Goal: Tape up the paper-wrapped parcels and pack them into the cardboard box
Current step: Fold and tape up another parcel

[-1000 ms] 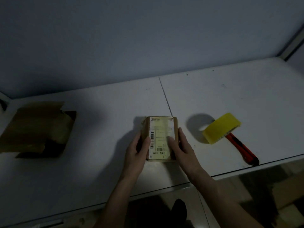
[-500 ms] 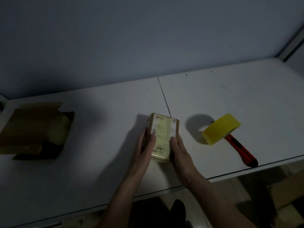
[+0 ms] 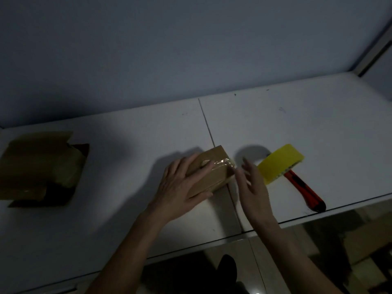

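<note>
Both forearms reach up from the near edge of the white table (image 3: pixel 127 219). The left hand (image 3: pixel 180 187) lies flat on the brown parcel (image 3: pixel 214 168), fingers straight, pressing its top. The right hand (image 3: pixel 252 185) hovers just beside the parcel, fingers relaxed, holding nothing. The open cardboard box (image 3: pixel 40 166) sits near the left edge.

Left hand (image 3: pixel 180 187) presses parcel (image 3: pixel 210 172) (taped).
</note>
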